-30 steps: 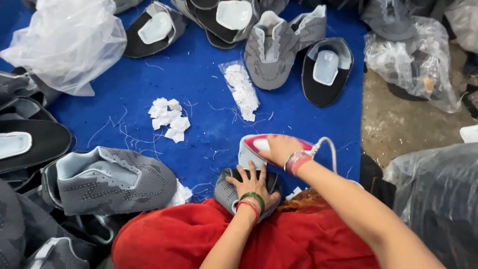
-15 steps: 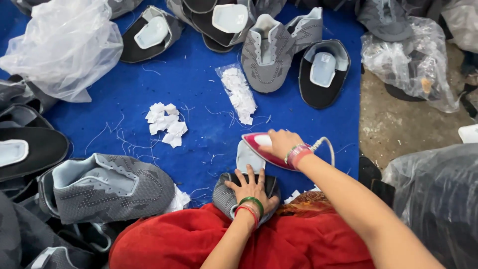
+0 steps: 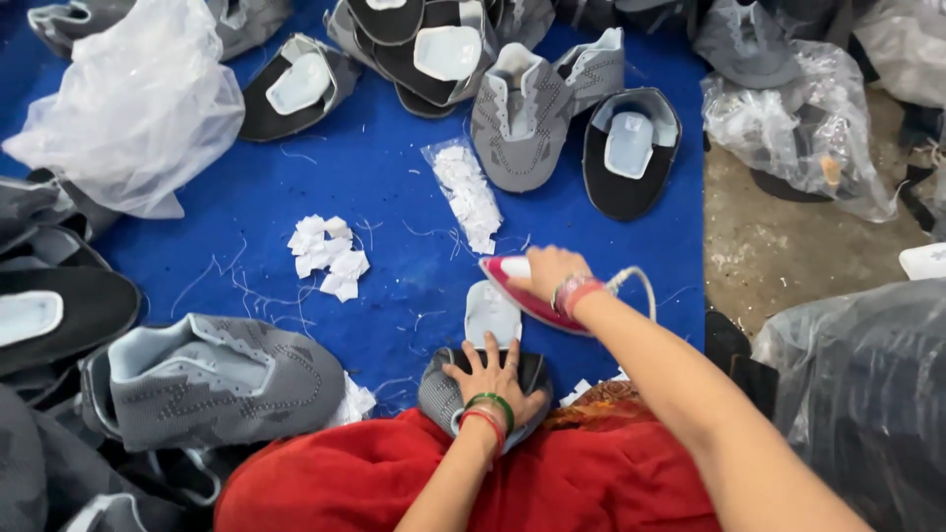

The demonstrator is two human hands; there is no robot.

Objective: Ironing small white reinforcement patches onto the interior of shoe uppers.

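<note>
While left hand [image 3: 490, 379] lies flat on shoe upper [image 3: 443, 389] — right hand [image 3: 547, 273] grips iron [image 3: 522, 291].

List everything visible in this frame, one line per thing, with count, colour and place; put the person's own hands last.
iron: one, red and white, centre, on the blue mat.
pale insole piece: one, light blue, just left of the iron.
shoe upper under the left hand: one, grey and black, bottom centre.
other shoe uppers: many, grey with black soles, around the mat edges.
blue mat: one, blue, covering the floor.
paper scraps: small loose pile, white, centre left.
clear packet of scraps: one, white contents, above the iron.
plastic bags: several, clear, top left and right side.
red cloth: one, over the lap, bottom.
left hand: pressed flat on the shoe upper.
right hand: gripping the iron.
</note>
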